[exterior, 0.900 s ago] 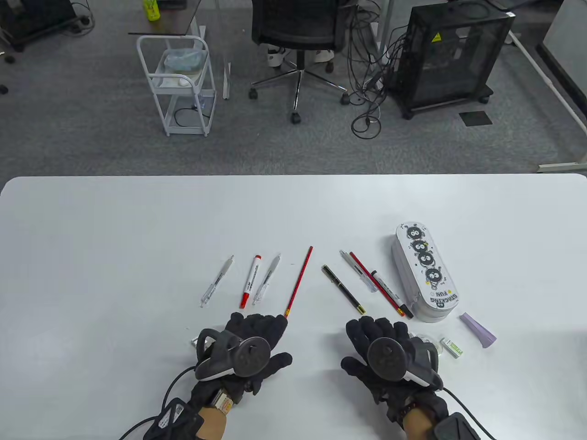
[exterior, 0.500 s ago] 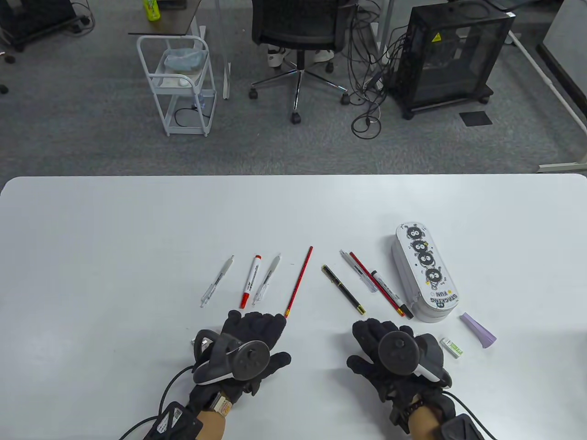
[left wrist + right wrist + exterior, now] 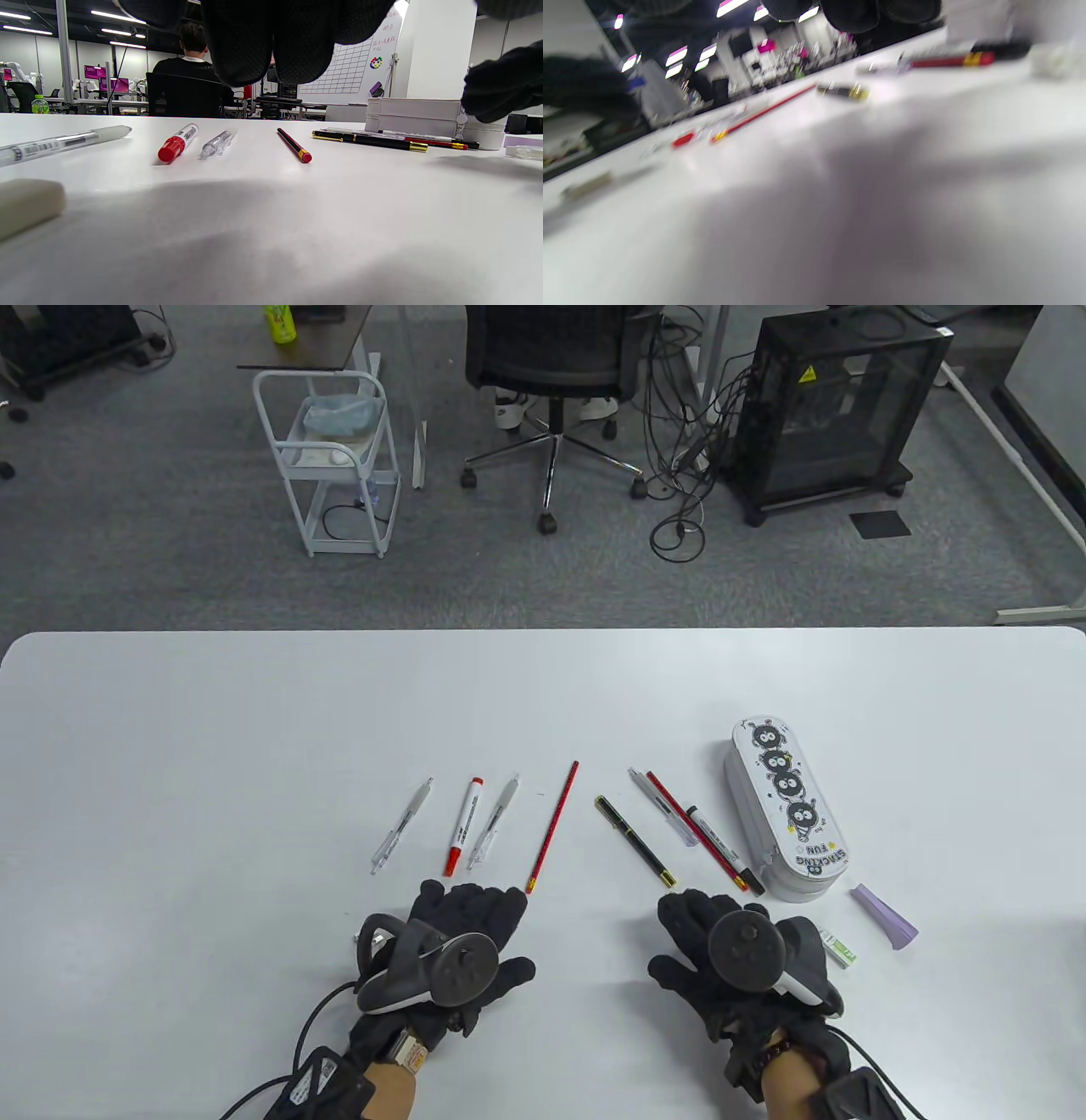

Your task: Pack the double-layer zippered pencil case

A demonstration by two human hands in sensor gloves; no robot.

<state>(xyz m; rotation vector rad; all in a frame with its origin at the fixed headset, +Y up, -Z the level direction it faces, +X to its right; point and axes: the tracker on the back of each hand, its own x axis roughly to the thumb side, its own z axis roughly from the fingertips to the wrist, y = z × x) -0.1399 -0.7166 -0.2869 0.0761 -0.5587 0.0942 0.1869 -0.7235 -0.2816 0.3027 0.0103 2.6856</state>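
Hands first: the left hand [image 3: 462, 929] sits low and left of centre in the table view, palm down, fingers spread out fairly flat, nothing in it. The right hand [image 3: 721, 954] is lower right, same deal, fingers relaxed and loosely forward, holding nothing that I can see. Trackers cover most of both hand backs, so knuckle detail is hidden.

The pencil case [image 3: 785, 810] lies flat on the white table [image 3: 212, 746] right of centre, zipped up as far as I can tell, cartoon soot blobs on the lid. In the left wrist view it's just a pale block [image 3: 413, 115] far right, partly behind a glove.

Left of it is a loose fan of stationery: black pen [image 3: 635, 841] with gold trim, a clear pen [image 3: 662, 808], a red pencil [image 3: 696, 831] and a black marker [image 3: 721, 848] bunched so close they overlap. Further left are another red pencil [image 3: 552, 838], two clear pens [image 3: 494, 823] [image 3: 400, 826] and a red-capped marker [image 3: 462, 826] between them.

Purple thing [image 3: 885, 915] lower right of the case, can't say what it is. Small white-green item [image 3: 838, 948] is half tucked behind the right tracker. An eraser [image 3: 25, 205] shows in the left wrist view, cut off by the left edge. The right wrist view is smeared with blur, only streaks of red and gold.
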